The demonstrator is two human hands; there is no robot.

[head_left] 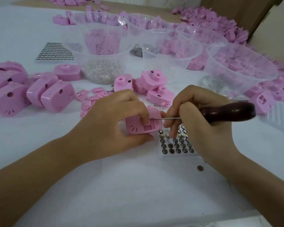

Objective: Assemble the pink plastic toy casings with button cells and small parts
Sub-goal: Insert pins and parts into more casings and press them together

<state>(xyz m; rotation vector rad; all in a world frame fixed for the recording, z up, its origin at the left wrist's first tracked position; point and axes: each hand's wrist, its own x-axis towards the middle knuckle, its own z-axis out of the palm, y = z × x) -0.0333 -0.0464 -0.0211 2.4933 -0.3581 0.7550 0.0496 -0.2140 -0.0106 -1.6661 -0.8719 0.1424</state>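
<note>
i see a pink casing [143, 124] with short fanned dash marks near one corner. the tool's handle [228, 112] is dark glossy brown, its shaft [167, 118] silver. silvery button cells [176, 145] form a grid on a white tray [179, 156]; the table cover [138, 185] is white.

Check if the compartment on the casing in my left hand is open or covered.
Open: the recess in the casing lies uncovered, with the tool tip at it.
</note>
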